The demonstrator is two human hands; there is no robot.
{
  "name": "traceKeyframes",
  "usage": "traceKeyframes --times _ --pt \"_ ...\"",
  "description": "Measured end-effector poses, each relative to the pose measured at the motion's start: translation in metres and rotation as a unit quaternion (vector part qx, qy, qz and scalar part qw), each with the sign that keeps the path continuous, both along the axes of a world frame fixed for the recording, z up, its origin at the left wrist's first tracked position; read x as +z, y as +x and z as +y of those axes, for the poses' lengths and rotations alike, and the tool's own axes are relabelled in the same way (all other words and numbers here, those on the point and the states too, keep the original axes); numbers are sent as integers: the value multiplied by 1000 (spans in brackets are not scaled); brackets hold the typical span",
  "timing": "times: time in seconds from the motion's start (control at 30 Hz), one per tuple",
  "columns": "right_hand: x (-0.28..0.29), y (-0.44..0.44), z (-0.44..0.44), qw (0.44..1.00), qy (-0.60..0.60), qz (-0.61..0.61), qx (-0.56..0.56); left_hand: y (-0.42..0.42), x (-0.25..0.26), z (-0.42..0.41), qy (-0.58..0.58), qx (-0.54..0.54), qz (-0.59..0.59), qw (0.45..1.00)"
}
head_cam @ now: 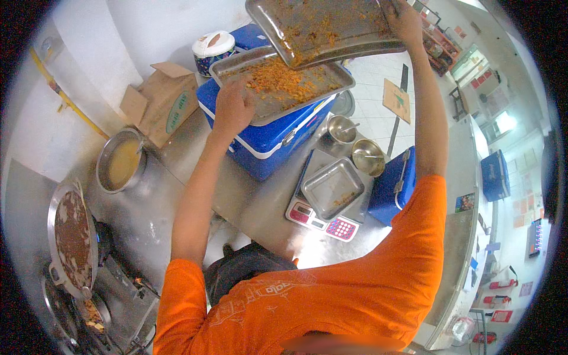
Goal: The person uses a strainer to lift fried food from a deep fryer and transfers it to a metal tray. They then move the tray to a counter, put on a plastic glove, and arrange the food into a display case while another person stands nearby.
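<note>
My right hand (404,22) grips the right end of a tilted metal tray (328,26) with orange food bits stuck to it. Its lower left corner hangs over a second metal tray (262,116), which holds loose orange crumbled food (279,82) and rests on a blue cooler box (253,155). At that lower tray's near left side is my left hand (235,104), its fingers curled; whether they grip the rim or food cannot be made out. A smaller metal tray (326,188) with a few scraps lies on a digital scale (306,215).
Two steel bowls (341,128) with utensils stand beyond the scale, near another blue cooler (392,191). Leftward are a cardboard box (164,104), a pot of yellowish liquid (124,162) and a large pan of brown food (73,239) by a stove. A white-lidded container (214,49) stands behind.
</note>
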State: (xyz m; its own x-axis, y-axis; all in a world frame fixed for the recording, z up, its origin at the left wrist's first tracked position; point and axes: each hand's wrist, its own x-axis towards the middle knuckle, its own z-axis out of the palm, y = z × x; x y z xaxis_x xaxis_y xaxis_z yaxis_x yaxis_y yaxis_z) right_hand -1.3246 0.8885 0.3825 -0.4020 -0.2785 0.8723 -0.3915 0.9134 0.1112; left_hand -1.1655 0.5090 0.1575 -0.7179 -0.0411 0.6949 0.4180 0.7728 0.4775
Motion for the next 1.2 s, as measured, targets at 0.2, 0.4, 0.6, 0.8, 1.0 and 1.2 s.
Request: traceKeyframes --times 0.2,0.4,0.6,0.8,1.0,1.2 --pt "12 41 -18 997 13 62 -46 44 1 18 -51 -29 -25 998" --pt "-15 70 -41 998 -29 17 -59 60 -11 21 -43 -29 6 999" --pt "-1 99 -55 995 -52 -49 -72 64 -13 24 -36 -28 1 999" --pt "-10 63 -51 973 71 -49 -214 65 -11 22 -46 -44 -19 998" --pt "-4 -5 41 965 181 19 -187 113 -11 17 0 -5 38 999" --pt "-31 6 95 949 257 95 -154 293 -101 -23 165 -46 -131 976"
